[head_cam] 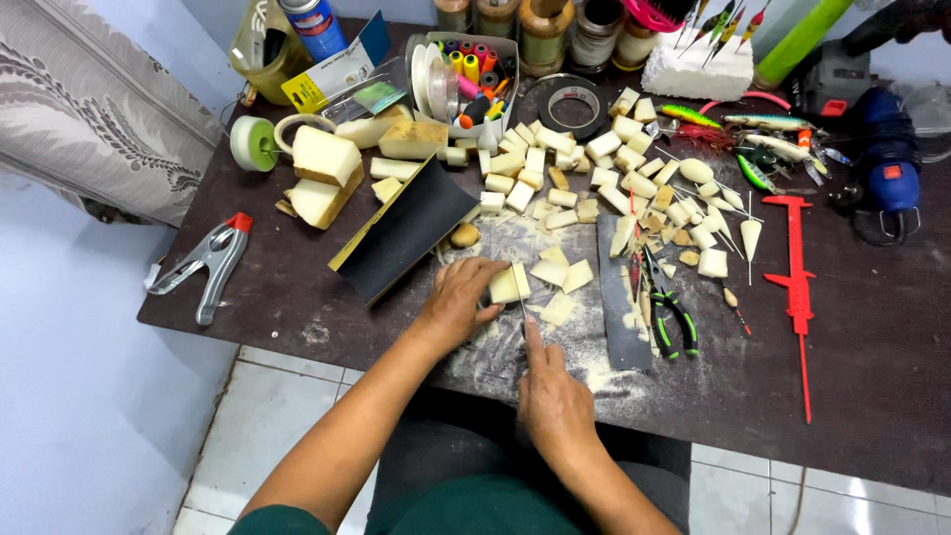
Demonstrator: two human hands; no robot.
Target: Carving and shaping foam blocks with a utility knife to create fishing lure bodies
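My left hand (462, 297) presses a small pale foam block (509, 284) down on the dusty dark table (297, 287). My right hand (551, 396) grips a thin blade (522, 297), index finger stretched along it, with the blade edge set against the right side of the block. A few cut foam pieces (558, 282) lie just right of the block. White dust and shavings cover the table under both hands.
Several cut foam cubes (594, 168) spread across the table's middle, bigger foam chunks (327, 168) at left. A black sanding board (401, 233), green-handled pliers (672, 317), a red caliper (795, 267), a metal spring clamp (208, 260), tape rolls, fishing lures (763, 124) and thread spools lie around.
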